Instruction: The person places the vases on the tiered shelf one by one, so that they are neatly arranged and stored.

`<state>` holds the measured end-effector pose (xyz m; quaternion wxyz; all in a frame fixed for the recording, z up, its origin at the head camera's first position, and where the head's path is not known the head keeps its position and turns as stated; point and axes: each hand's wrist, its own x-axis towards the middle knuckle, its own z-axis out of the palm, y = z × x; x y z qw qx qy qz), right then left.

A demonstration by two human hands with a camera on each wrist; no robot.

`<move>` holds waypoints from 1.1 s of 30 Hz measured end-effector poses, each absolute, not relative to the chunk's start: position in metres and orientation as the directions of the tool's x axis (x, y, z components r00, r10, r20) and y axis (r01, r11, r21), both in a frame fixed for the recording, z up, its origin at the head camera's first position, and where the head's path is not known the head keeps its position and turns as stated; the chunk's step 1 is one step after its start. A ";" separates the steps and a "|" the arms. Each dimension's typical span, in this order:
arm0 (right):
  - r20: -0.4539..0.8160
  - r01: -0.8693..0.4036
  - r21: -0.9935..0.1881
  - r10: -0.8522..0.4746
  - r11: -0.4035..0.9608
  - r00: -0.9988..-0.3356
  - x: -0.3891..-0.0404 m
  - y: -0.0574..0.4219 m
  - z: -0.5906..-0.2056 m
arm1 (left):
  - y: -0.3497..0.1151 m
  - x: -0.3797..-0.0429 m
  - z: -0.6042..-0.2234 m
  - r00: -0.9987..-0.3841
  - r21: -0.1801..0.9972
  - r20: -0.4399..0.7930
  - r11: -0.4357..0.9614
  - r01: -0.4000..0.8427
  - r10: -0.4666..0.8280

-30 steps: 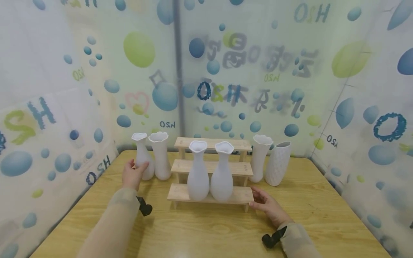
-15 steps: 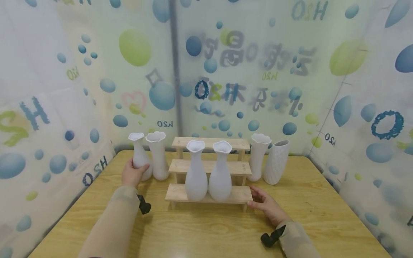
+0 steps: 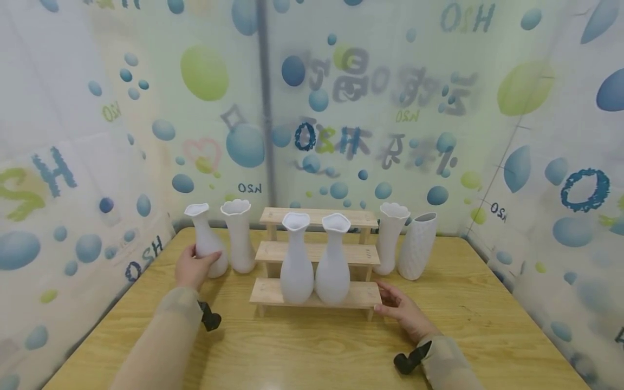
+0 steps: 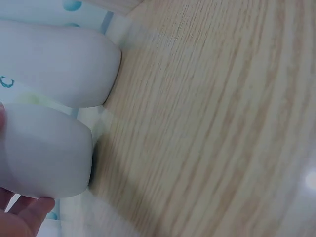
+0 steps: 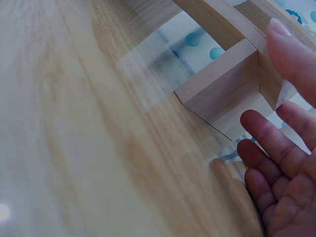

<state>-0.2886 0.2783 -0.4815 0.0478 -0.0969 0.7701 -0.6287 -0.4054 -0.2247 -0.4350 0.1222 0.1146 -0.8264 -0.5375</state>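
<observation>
My left hand [image 3: 193, 266] grips a white narrow-necked vase [image 3: 209, 246] with a wavy rim; its thumb lies across the belly. The vase leans a little left, and a dark shadow shows at its base [image 4: 92, 163] in the left wrist view. Whether it is off the table I cannot tell. At the front sits a three-step wooden stand [image 3: 263, 291], with two similar vases [image 3: 297, 271] side by side on its lowest step. My right hand [image 3: 405, 312] holds the right end of that step between thumb and fingers; the other fingers [image 5: 266, 133] are loosely bent.
A frilled-rim white vase [image 3: 239, 238] stands just right of the held one. Behind the stand's right side are another frilled vase [image 3: 391, 238] and a textured, slant-mouthed vase [image 3: 418, 246]. Printed curtains surround the wooden table [image 3: 302, 352].
My left hand has moved left and slightly nearer with the vase, widening the gap to the frilled vase beside it. My right hand stays at the stand. The head view shifted slightly.
</observation>
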 end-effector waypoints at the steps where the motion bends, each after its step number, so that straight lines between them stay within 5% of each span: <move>1: 0.049 -0.090 -0.978 -0.210 0.189 -0.976 -0.288 0.279 -0.482 | -0.225 -0.403 -0.434 -0.945 0.917 0.078 0.396 -0.058 -0.319; 33: 0.045 -0.086 -0.976 -0.199 0.200 -0.979 -0.289 0.278 -0.482 | -0.218 -0.344 -0.398 -0.994 0.916 0.041 0.401 -0.004 -0.103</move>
